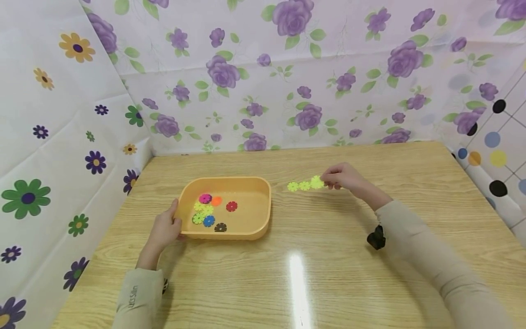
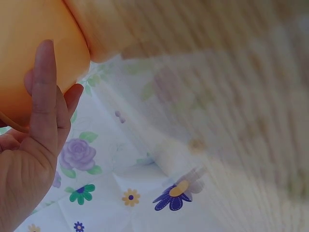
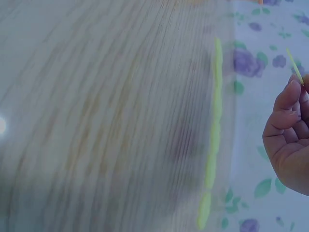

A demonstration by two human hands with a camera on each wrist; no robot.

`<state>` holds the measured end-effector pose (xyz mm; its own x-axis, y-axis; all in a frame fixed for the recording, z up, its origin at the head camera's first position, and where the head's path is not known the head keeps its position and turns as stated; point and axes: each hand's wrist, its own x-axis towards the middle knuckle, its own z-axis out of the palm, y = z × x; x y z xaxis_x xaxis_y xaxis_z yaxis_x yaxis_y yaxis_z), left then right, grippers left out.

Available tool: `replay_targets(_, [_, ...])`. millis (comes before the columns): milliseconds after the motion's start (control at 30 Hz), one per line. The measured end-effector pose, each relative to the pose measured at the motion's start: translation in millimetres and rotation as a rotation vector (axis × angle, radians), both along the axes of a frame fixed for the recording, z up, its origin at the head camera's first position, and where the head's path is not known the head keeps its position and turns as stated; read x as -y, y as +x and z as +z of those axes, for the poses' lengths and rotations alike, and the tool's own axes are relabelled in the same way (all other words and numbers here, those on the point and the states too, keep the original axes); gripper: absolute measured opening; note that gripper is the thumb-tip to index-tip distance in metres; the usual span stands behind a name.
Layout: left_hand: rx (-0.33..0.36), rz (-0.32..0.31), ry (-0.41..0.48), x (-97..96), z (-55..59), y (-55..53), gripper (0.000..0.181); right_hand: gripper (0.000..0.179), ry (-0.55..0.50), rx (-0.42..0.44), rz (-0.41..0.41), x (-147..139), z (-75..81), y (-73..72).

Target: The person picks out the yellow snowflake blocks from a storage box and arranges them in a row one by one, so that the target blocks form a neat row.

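My left hand (image 1: 164, 225) grips an orange plastic basin (image 1: 242, 183) at its left end. In the left wrist view several fingers (image 2: 44, 96) lie along the basin's outer wall. Inside the basin are several notched plastic snowflake discs, among them a dark red disc (image 1: 232, 206), a blue disc (image 1: 209, 221) and a black disc (image 1: 220, 227). To the basin's right, a row of yellow snowflake discs (image 1: 292, 186) lies on the table. At that row's right end my right hand (image 1: 346, 177) pinches a yellow snowflake disc (image 3: 295, 66) between thumb and fingertips, held up off the tabletop.
The wood-grain table (image 1: 246, 283) meets a back wall covered in purple-rose sheeting (image 1: 263, 91). Flower-patterned sheeting (image 1: 53, 151) stands on the left, and a dotted sheet (image 1: 499, 137) on the right. A black strap piece (image 1: 376, 237) hangs by the right sleeve.
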<state>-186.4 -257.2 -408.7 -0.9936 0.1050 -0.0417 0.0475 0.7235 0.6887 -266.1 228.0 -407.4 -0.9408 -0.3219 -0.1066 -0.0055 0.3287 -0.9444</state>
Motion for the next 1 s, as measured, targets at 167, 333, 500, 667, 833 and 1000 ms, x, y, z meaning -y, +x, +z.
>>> replay_targets(167, [-0.009, -0.003, 0.000, 0.0, 0.3, 0.2, 0.057, 0.031, 0.040, 0.035, -0.058, -27.7, -2.3, 2.3])
replay_targets(333, [-0.010, 0.002, -0.015, 0.2, 0.4, -0.4, 0.057, 0.034, 0.082, 0.051, -0.104, -52.3, -3.4, 3.7])
replay_targets(500, [-0.027, 0.001, -0.053, 0.0, 1.0, -0.5, 0.056, 0.034, 0.166, 0.048, -0.135, -72.8, -7.9, 4.1])
replay_targets(667, [-0.029, -0.003, -0.029, 1.1, -0.4, -0.1, 0.057, 0.032, 0.191, 0.085, -0.183, -92.3, -16.5, 2.6])
replay_targets(833, [-0.053, -0.018, 0.012, 0.6, -0.4, 2.2, 0.057, 0.032, 0.192, 0.154, -0.242, -108.8, -22.7, 2.2])
replay_targets(1000, [-0.028, -0.007, 0.028, 0.3, -1.1, 2.0, 0.058, 0.025, 0.175, 0.237, -0.303, -116.9, -27.1, 1.6])
